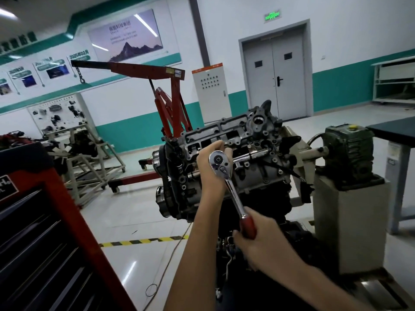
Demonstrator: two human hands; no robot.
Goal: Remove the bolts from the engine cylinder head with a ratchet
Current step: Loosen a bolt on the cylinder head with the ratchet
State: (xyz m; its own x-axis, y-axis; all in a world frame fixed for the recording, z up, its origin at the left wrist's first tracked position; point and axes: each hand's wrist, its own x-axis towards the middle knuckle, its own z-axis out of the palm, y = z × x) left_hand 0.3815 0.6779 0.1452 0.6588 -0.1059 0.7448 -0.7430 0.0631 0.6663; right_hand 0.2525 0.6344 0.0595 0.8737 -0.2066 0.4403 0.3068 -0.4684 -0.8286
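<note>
The grey engine cylinder head (235, 129) sits tilted on a stand at the centre of the head view, its face full of bolt holes. A chrome ratchet (226, 178) with a red handle points at it, and a long extension bar (253, 154) runs from the ratchet's head into the cylinder head. My left hand (211, 167) is wrapped around the ratchet's head from behind. My right hand (258, 239) grips the red handle lower down. The bolt under the socket is hidden.
A red tool cabinet (45, 232) fills the lower left. A red engine hoist (161, 90) stands behind the engine. A grey gearbox (348, 151) on a pedestal is on the right, with a dark table (395, 129) beyond. Yellow-black tape (143, 241) marks the floor.
</note>
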